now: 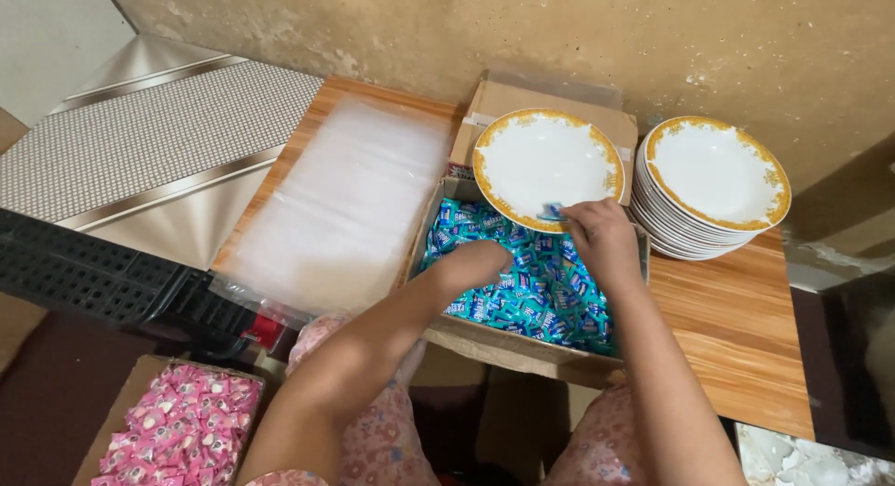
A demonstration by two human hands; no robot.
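Observation:
A cardboard box (508,348) in front of me is full of small blue wrapped candies (541,295). My left hand (475,262) reaches down into the candies, its fingers closed among them. My right hand (598,232) is at the near rim of a white plate with a gold border (545,164), pinching a blue candy (552,210) against that rim. The plate rests tilted on the far edge of the box. What the left hand grips is hidden.
A stack of matching white, gold-rimmed plates (716,183) stands at the right on the wooden table (736,337). A pile of clear plastic bags (345,202) lies to the left. A box of pink wrapped candies (182,430) sits lower left, near a black crate (93,276).

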